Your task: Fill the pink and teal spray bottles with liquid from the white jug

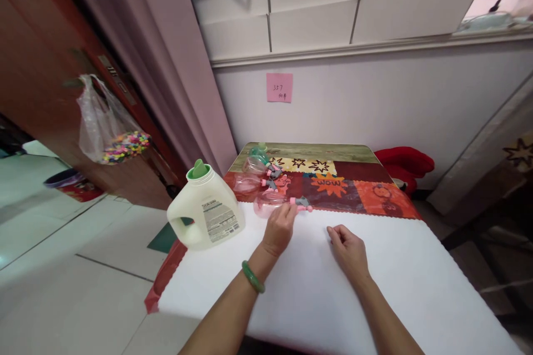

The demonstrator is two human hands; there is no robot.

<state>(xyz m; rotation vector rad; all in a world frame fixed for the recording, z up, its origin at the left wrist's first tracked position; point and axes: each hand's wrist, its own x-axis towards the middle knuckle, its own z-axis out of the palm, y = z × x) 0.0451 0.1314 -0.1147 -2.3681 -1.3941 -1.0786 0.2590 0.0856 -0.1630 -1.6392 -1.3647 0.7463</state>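
My left hand (280, 228), with a green bangle on its wrist, rests on the neck of a clear pink spray bottle (270, 203) lying on its side, its pink and grey trigger head (301, 203) pointing right. My right hand (348, 250) lies on the white sheet (375, 288) with its fingers curled loosely and nothing in it. A white detergent jug (207, 209) with a green cap stands at the table's left edge, just left of my left hand. Behind the nearest bottle lie two more clear spray bottles (254, 175) and a green one (259, 151).
A patterned cloth (350, 191) covers the far half of the table against the wall. A pink note (279, 87) is stuck on the wall. A plastic bag of coloured beads (109, 133) hangs from a door at left. A red cushion (403, 162) lies right of the table.
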